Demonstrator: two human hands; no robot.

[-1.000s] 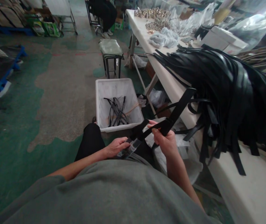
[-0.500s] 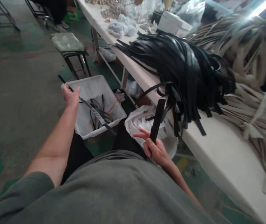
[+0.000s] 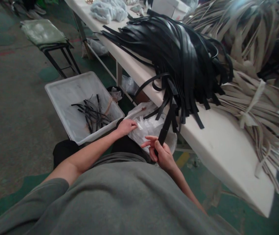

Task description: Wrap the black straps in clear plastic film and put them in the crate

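Observation:
My right hand (image 3: 162, 153) grips a short bundle of flat black straps (image 3: 166, 129), which points up toward the table edge; one or two of its fingers stick out to the left. My left hand (image 3: 127, 126) is beside the white bag (image 3: 135, 112) in front of my lap. Its fingers are pressed together next to the white scraps (image 3: 151, 124) in the bag; what they hold, if anything, I cannot make out. To the left, a white plastic bin (image 3: 63, 98) holds several thin black strips (image 3: 92, 112).
On the white table (image 3: 217, 143) lie a large heap of black straps (image 3: 178, 52) and tied bundles of beige straps (image 3: 247, 104). A cushioned stool (image 3: 42, 32) stands beyond the bin. Bluish plastic bags (image 3: 108, 11) rest at the table's far end.
My left hand has come from above the bin rightward to the white bag; the long lettered black strap it held is no longer in it. My right hand keeps its straps. The view has shifted.

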